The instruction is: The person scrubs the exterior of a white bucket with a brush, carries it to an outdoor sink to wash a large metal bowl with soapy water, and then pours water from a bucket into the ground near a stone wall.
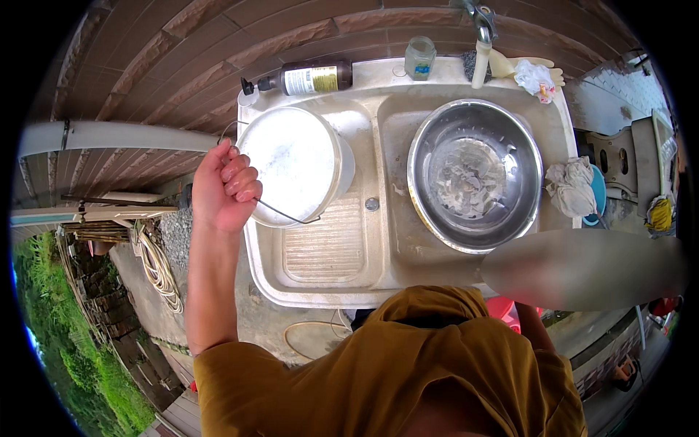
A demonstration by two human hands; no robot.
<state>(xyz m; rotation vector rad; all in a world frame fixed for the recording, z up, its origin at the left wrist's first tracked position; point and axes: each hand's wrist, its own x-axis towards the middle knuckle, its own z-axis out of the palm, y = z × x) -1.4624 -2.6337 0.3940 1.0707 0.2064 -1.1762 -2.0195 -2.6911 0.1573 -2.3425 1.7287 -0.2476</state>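
Sink unit, pale and stained, two sections: ribbed drainboard at left, basin at right. White bucket on the drainboard, tilted toward the basin, wire bail handle swung down along its near side. Left hand at the bucket's left rim, fingers curled shut around the end of the handle, steadying the tilt. Steel bowl seated in the basin directly below the tap, shallow water and grey scraps inside. Right hand beyond view; forearm only, blurred, across the near right corner, grip impossible to judge. Back ledge, kept within reach of the tap: dark bottle lying on its side, small glass jar, crumpled cloth. Second rag beside the bowl at right.
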